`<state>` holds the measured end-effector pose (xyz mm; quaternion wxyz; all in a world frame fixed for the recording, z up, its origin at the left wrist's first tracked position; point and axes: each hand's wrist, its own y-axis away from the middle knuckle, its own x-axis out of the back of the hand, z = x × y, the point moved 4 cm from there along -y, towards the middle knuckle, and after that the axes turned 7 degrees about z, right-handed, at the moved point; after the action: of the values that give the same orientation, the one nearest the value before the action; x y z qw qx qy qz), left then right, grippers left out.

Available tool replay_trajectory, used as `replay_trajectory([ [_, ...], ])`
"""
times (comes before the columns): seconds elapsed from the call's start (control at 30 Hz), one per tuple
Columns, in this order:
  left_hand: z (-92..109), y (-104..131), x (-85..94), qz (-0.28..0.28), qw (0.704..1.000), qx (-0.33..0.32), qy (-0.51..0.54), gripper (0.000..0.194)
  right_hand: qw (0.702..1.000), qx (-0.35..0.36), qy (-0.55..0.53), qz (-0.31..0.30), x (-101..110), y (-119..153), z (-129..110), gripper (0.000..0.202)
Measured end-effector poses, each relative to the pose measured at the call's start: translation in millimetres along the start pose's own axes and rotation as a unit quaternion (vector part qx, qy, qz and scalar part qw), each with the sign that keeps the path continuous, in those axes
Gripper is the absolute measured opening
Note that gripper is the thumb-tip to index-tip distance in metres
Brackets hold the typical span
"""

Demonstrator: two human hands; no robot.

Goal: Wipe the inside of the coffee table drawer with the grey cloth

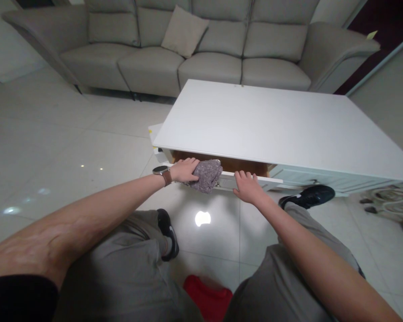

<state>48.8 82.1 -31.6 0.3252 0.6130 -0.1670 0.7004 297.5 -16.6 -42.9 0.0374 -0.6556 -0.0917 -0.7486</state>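
Observation:
The white coffee table (255,120) has a drawer pulled partly out, showing its brown inside. My left hand (185,170), a watch (161,170) on its wrist, is closed on a fuzzy grey-purple cloth (208,176) at the left part of the drawer's top edge. The cloth drapes over the drawer front (229,184) and covers part of it. Further right along that edge, my right hand (247,187) grips the rim, fingers hooked over the top and thumb on the near side.
Behind the table stands a long grey sofa (215,71) with a beige cushion (184,31). A red object (208,297) is on the tiled floor (104,147) between my legs. A patterned rug (389,201) lies at the right. Something white (159,154) juts from the table's left end.

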Motion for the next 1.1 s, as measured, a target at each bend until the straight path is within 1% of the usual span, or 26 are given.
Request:
replay_trajectory([
  [0.37,-1.1,0.3,-0.9,0.0,1.0,0.001,0.003,0.063,1.0,0.004,-0.002,-0.009,0.5,0.0,0.0,0.058],
  [1.1,-2.3,0.4,-3.1,0.005,1.0,-0.002,-0.002,0.065,1.0,0.005,-0.003,0.0,-0.1,0.8,-0.6,0.059],
])
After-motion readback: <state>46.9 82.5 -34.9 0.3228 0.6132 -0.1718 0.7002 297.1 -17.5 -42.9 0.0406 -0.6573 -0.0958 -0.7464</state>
